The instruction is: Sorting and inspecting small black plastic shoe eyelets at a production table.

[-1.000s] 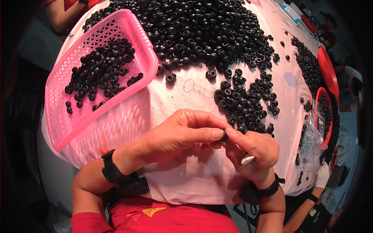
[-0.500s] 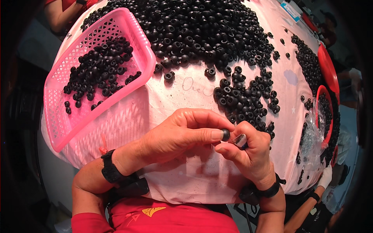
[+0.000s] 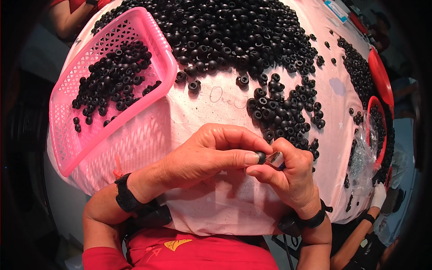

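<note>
My left hand [image 3: 210, 152] pinches a small round black part [image 3: 260, 157] between thumb and fingertips, over the near side of the table. Closed around a small shiny metal blade [image 3: 275, 159], my right hand [image 3: 291, 176] holds it up against or very near the part's right side; contact is too small to make out. Most of the blade's handle is hidden in the fingers, with a bit of blue showing. Beyond my hands lies a loose cluster of the same hollow black parts [image 3: 281, 112], and a large heap [image 3: 225, 33] of them spreads farther back.
At left stands a pink perforated basket [image 3: 168, 74] with black parts inside. Red trays [image 3: 380, 81], a clear plastic bag [image 3: 360, 157] and more black parts line the right side. A co-worker's gloved hand [image 3: 379, 196] is at the lower right; another person's arm [image 3: 69, 20] shows at upper left.
The metal blade has turned and come closer to the black part, showing more of its flat face. Both hands stay nearly in place; the view has shifted slightly.
</note>
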A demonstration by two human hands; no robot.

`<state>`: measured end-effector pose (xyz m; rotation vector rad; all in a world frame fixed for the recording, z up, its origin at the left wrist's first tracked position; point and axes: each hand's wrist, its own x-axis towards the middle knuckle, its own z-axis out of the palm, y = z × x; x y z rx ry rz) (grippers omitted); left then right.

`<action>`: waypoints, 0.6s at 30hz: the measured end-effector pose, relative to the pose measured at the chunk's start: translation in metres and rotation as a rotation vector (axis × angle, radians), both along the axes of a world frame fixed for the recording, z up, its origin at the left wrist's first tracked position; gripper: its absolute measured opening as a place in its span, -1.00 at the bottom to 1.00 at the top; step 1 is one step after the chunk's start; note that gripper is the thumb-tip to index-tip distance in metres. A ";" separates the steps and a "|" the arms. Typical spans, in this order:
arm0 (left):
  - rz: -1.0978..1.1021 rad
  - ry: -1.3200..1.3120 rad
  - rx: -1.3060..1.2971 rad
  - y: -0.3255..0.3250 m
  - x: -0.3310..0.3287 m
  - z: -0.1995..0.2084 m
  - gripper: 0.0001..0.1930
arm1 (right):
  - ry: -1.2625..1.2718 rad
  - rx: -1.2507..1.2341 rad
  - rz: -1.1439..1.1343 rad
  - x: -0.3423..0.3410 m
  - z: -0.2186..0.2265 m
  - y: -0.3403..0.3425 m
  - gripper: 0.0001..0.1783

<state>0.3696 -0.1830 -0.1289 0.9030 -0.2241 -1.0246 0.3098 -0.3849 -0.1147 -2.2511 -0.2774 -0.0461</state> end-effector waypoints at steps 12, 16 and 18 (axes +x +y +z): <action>-0.006 -0.044 0.025 0.001 0.000 -0.002 -0.73 | 0.024 -0.011 0.018 -0.001 -0.002 -0.001 -0.49; -0.002 -0.027 0.005 0.001 0.000 -0.001 -0.73 | -0.023 -0.048 0.043 0.001 0.001 0.003 -0.51; -0.013 0.022 -0.006 0.002 0.001 0.001 -0.73 | -0.029 -0.042 0.043 0.001 0.001 0.003 -0.52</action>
